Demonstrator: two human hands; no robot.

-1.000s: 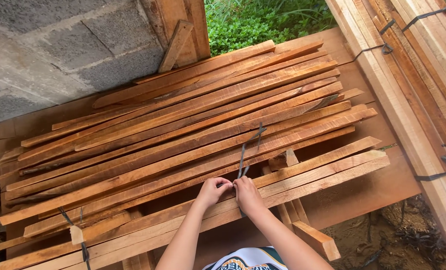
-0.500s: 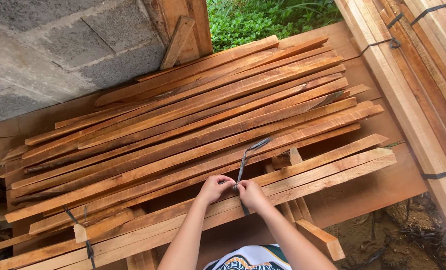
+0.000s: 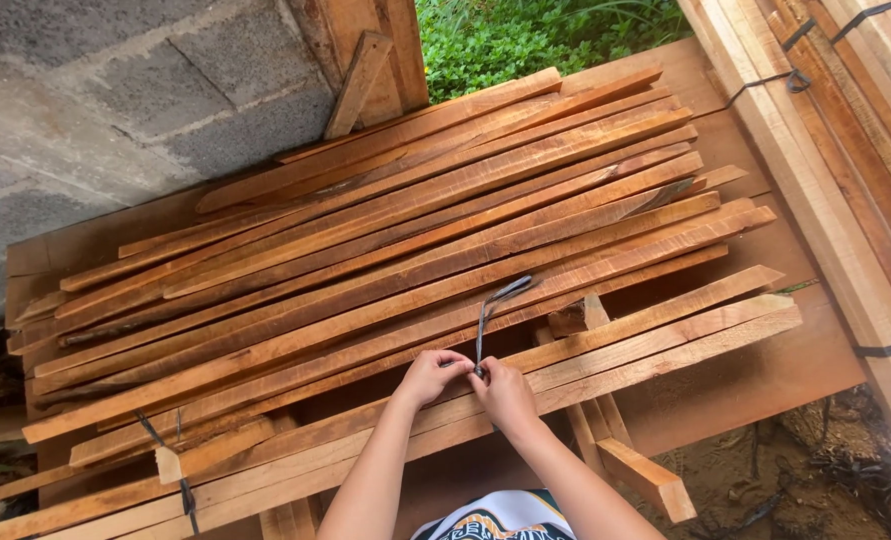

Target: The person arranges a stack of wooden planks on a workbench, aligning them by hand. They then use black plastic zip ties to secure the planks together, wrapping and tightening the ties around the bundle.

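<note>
A dark strap [image 3: 492,318] rises from the near edge of a bundle of long wooden slats [image 3: 525,350], its loose end curling up over the boards. Both hands pinch it: the left hand [image 3: 429,376] is closed on the strap low down, and the right hand [image 3: 503,392] is closed on it just beside. 1 more dark tie [image 3: 170,462] binds the slats at the left end. Behind lies a loose heap of reddish slats [image 3: 365,240]; strapped pale planks [image 3: 825,150] stand at the right.
</note>
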